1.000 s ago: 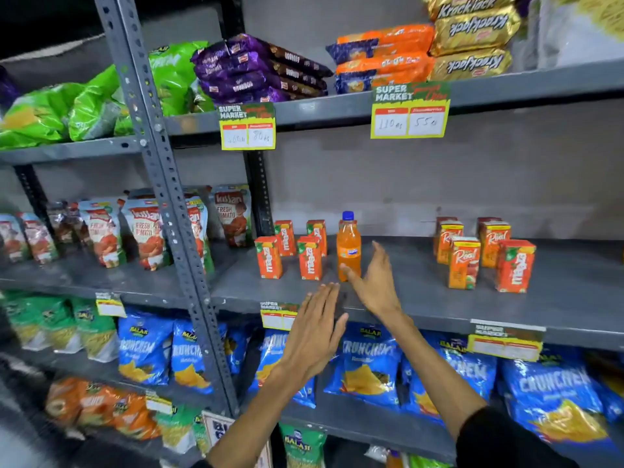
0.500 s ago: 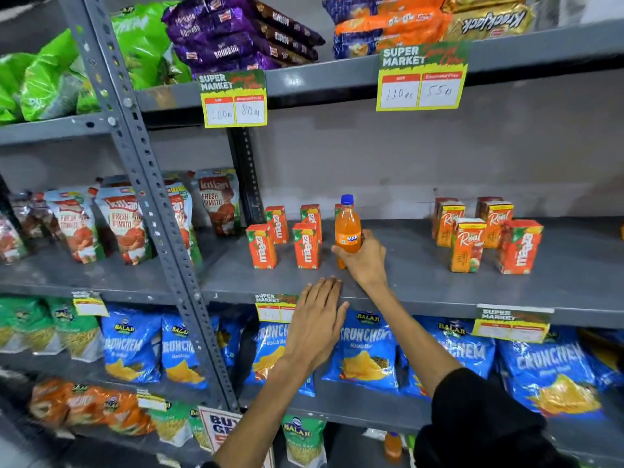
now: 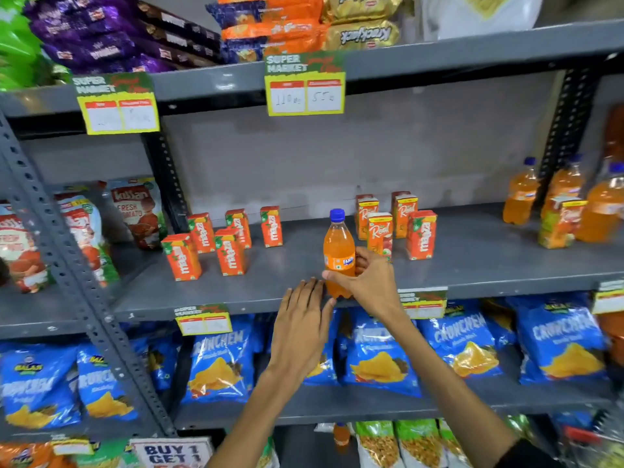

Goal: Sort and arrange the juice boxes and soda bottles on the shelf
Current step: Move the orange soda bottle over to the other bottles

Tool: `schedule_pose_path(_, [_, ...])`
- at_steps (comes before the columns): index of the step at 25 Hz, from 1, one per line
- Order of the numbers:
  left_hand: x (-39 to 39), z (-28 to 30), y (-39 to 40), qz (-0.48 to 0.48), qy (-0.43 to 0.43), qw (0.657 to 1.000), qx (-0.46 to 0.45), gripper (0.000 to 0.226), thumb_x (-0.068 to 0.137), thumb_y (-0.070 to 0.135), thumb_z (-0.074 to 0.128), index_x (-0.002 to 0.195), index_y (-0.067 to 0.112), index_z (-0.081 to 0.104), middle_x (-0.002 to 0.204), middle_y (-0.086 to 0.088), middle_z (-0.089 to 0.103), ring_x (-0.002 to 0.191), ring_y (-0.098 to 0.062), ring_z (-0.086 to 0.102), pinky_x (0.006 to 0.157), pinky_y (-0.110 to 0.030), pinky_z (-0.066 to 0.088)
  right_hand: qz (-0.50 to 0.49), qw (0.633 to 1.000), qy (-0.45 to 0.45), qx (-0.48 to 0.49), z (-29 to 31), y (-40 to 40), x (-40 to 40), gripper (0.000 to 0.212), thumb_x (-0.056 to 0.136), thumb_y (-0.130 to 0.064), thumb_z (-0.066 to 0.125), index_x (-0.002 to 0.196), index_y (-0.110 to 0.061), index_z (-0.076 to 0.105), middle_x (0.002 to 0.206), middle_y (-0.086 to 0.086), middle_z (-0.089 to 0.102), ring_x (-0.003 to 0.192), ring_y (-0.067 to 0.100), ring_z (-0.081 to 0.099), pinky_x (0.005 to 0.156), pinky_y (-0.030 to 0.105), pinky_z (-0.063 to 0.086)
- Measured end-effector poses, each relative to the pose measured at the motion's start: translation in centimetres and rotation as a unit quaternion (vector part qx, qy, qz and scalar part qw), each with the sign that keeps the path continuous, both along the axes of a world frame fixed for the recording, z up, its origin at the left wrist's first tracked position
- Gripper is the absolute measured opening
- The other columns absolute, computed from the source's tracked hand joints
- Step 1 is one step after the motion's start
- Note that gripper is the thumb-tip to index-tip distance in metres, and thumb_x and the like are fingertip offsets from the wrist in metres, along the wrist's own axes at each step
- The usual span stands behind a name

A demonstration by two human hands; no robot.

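My right hand (image 3: 368, 282) grips an orange Fanta bottle (image 3: 338, 246) with a blue cap, held upright near the front of the grey middle shelf (image 3: 472, 261). My left hand (image 3: 300, 319) is flat with fingers apart at the shelf's front edge, just left of the bottle. Several orange Maaza juice boxes (image 3: 206, 244) stand to the left. A cluster of Real juice boxes (image 3: 380, 231) with one Maaza box (image 3: 420, 234) stands right behind the bottle. More orange soda bottles (image 3: 520, 194) and a juice box (image 3: 560, 222) stand at the far right.
Tomato ketchup pouches (image 3: 135, 211) fill the left bay behind a grey upright post (image 3: 71, 275). Blue chip bags (image 3: 378, 352) line the shelf below. Biscuit packs (image 3: 270, 28) sit on the top shelf, with yellow price tags (image 3: 304, 86) hanging from its edge.
My right hand closed on the Fanta bottle and carried it right and forward, away from the Maaza boxes toward the Real boxes. The view shifted right, revealing more bottles.
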State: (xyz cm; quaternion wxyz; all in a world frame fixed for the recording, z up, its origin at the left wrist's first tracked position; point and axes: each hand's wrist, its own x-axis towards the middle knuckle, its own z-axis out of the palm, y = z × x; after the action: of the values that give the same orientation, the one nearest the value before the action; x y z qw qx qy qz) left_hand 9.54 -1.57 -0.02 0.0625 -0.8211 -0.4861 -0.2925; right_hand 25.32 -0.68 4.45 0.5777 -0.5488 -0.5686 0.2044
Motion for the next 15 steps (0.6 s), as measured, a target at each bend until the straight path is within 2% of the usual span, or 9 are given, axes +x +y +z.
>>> schedule_pose_path(4, [8.3,0.2,-1.6,-0.04,0.002,0.999,0.006,0.045,0.105,0.036,0.042,0.136,0.007,0.058,0.139,-0.011,0.062,0.132,-0.028,0.055,0.116,-0.047,0.038,-0.053,0.999,0.009,0.005,0.6,-3.5,9.3,0.04,0.066,-0.033,0.092,0.093,-0.038,0.064,0.086,-0.023,0.071,0.081,-0.008,0.071,0.076,0.015,0.058])
schedule_pose_path(9, [19.2,0.6,-3.6,-0.072,0.04,0.997,0.01,0.061,0.103,0.046,0.021,0.133,0.01,0.06,0.137,-0.009,0.064,0.13,-0.027,0.056,0.116,-0.048,0.038,-0.137,0.99,-0.015,-0.008,1.5,-5.7,22.5,0.033,0.066,-0.035,0.089,0.089,-0.033,0.066,0.085,-0.017,0.073,0.082,0.0,0.072,0.082,0.029,0.06])
schedule_pose_path(13, [24.6,0.6,-3.9,-0.07,0.064,0.995,0.003,0.061,0.105,0.048,0.019,0.138,0.012,0.056,0.142,-0.006,0.06,0.135,-0.024,0.05,0.12,-0.047,0.03,-0.208,0.978,-0.004,-0.016,1.8,-5.1,29.8,0.038,0.074,-0.025,0.087,0.104,-0.011,0.068,0.098,0.006,0.076,0.091,0.021,0.072,0.09,0.045,0.057])
schedule_pose_path(15, [25.8,0.4,-3.9,-0.06,0.059,0.996,-0.009,0.055,0.107,0.046,0.026,0.139,0.011,0.055,0.144,-0.007,0.058,0.137,-0.025,0.048,0.119,-0.047,0.031,-0.225,0.974,0.011,-0.012,2.1,-4.3,31.4,0.039,0.076,-0.022,0.084,0.108,-0.007,0.067,0.102,0.012,0.075,0.093,0.028,0.072,0.089,0.045,0.056])
